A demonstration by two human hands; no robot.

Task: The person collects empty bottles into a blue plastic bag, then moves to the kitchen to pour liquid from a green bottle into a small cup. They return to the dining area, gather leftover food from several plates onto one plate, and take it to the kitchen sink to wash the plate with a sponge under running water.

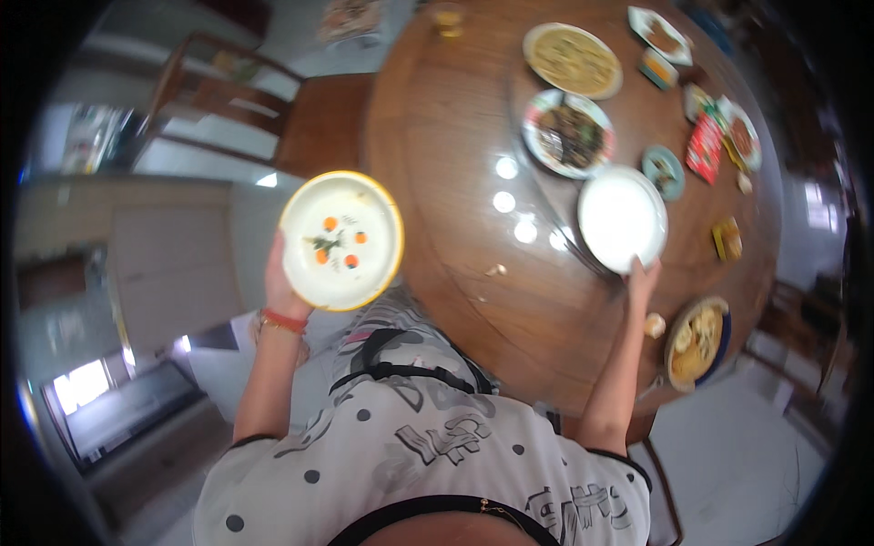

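My left hand (285, 280) grips the left rim of a white plate (345, 280) with a yellow edge and painted oranges in its middle. This plate is off the table, left of its edge, with a few small brown specks on it. Out over the table, my right hand (642, 273) has hold of the near rim of a plain white plate (623, 218). Whether that plate rests on the glass turntable or hangs just above it, I cannot tell. Right behind it sits a floral-rimmed plate (569, 133) of dark cooked food.
The round wooden table (437, 170) carries an oval dish of yellowish food (573, 60), a small teal dish (662, 174), a red packet (705, 147) and a basket (698, 343) at the right. A wooden chair (324, 123) stands at the left.
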